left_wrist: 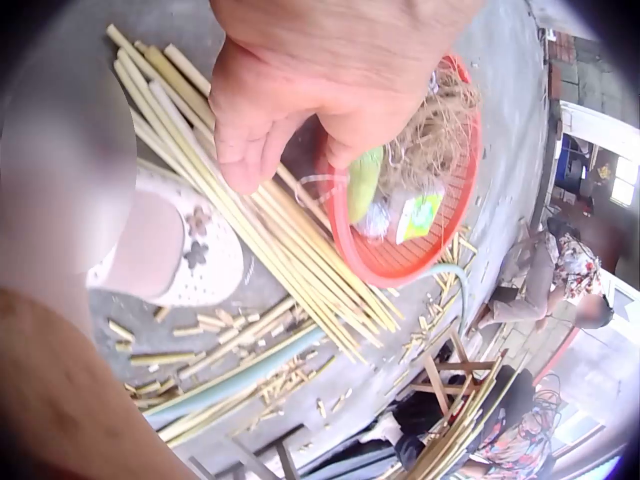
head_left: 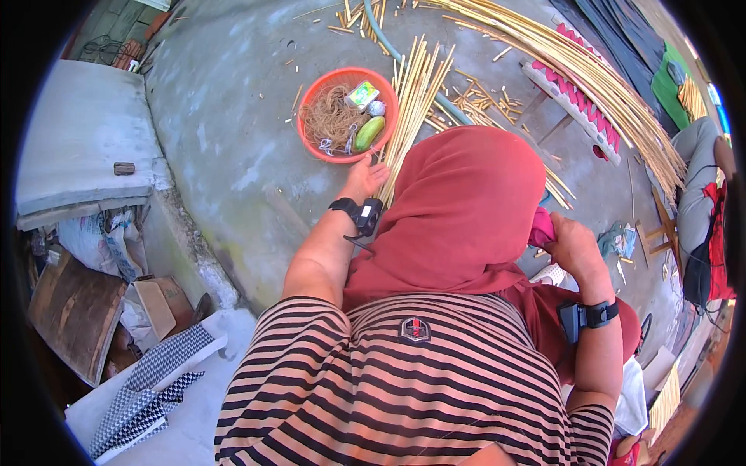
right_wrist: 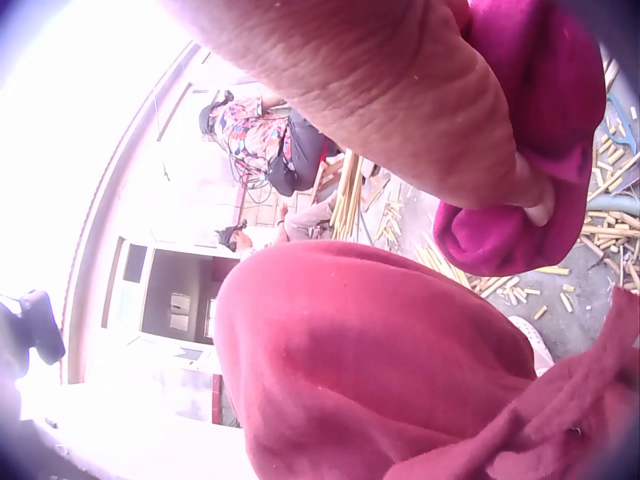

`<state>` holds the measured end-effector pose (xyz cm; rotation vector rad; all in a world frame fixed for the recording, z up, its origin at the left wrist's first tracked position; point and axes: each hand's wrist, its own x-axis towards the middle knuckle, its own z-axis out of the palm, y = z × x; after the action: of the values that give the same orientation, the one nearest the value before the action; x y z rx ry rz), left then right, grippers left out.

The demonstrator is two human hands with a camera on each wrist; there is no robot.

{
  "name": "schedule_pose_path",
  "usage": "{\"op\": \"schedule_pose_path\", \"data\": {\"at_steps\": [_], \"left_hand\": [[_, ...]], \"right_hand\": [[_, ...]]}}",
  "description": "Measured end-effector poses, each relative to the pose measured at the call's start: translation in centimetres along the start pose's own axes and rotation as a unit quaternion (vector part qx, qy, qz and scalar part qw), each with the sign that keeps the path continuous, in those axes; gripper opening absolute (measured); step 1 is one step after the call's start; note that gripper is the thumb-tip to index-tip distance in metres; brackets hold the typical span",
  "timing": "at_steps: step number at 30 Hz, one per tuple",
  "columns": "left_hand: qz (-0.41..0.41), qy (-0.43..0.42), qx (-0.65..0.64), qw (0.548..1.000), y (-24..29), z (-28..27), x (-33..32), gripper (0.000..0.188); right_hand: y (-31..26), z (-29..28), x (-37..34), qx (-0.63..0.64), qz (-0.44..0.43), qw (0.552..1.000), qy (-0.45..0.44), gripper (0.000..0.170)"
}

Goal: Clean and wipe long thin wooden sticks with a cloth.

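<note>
My left hand point(head_left: 367, 179) is beside the near rim of an orange plastic basket point(head_left: 309, 150), close to a bundle of thin bamboo sticks point(head_left: 416, 101). In the left wrist view its fingers point(left_wrist: 240, 160) are loosely bent above the sticks, and the thumb is near the rim. The basket holds tangled brown fibre point(head_left: 330, 113), a green cucumber-like vegetable point(head_left: 369, 133) and a green-and-white packet point(head_left: 362, 95). My right hand point(head_left: 573, 242) grips a bunched magenta cloth point(right_wrist: 560, 190), raised beside my knee, which maroon fabric point(head_left: 466, 194) covers.
Long bamboo strips point(head_left: 590, 85) lie over a low pink-and-white bench point(head_left: 571, 101). Cut bamboo pieces point(head_left: 489, 101) and a blue hose point(head_left: 451, 109) lie on the concrete floor. Another person point(head_left: 703, 202) sits at the right. A white flowered sandal point(left_wrist: 215, 260) shows beside the bundle.
</note>
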<state>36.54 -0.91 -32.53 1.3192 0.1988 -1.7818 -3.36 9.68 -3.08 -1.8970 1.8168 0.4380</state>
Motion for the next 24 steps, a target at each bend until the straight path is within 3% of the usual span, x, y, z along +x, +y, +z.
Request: {"op": "schedule_pose_path", "data": {"at_steps": [2,3,6,8,10,13,16,18,19,22,24], "left_hand": [[-0.032,-0.057,-0.051,0.997,0.0,0.4,3.3,0.047],[-0.001,-0.034,-0.160,0.987,0.4,2.8,1.7,0.043],[0.019,-0.013,-0.270,0.962,2.3,3.8,3.8,0.038],[0.062,-0.033,-0.284,0.956,4.5,4.4,4.4,0.036],[0.167,-0.063,-0.249,0.952,6.3,4.1,5.1,0.028],[0.258,0.034,-0.207,0.943,9.0,4.4,4.9,0.029],[0.209,0.243,-0.039,0.947,10.1,6.1,2.2,0.034],[0.225,0.111,0.076,0.965,11.0,2.9,5.2,0.036],[0.188,0.086,0.042,0.978,12.1,3.9,3.5,0.036],[0.126,0.028,-0.009,0.992,15.1,10.8,-2.1,0.038],[0.150,-0.057,-0.004,0.987,17.1,16.9,-6.2,0.038]], "right_hand": [[0.4,-0.2,0.0,-0.004,0.008,1.000,0.012,0.025],[0.4,-0.2,-0.1,0.001,0.009,1.000,0.012,0.025],[0.5,-0.2,0.5,0.013,0.014,1.000,0.000,0.028],[0.8,0.4,0.9,0.019,0.027,0.999,-0.018,0.033],[1.3,1.0,1.1,0.009,0.005,1.000,-0.021,0.033],[1.8,0.8,1.5,-0.003,-0.010,1.000,-0.023,0.031],[2.0,0.6,1.8,0.007,-0.047,0.999,0.019,0.027],[2.7,-0.1,1.0,0.021,-0.041,0.998,0.047,0.023],[2.7,-1.4,0.9,0.025,-0.022,0.998,0.054,0.022],[5.0,-4.0,0.1,0.133,0.055,0.965,0.221,0.034],[6.4,-6.4,-0.8,0.211,0.049,0.899,0.380,0.042]]}}
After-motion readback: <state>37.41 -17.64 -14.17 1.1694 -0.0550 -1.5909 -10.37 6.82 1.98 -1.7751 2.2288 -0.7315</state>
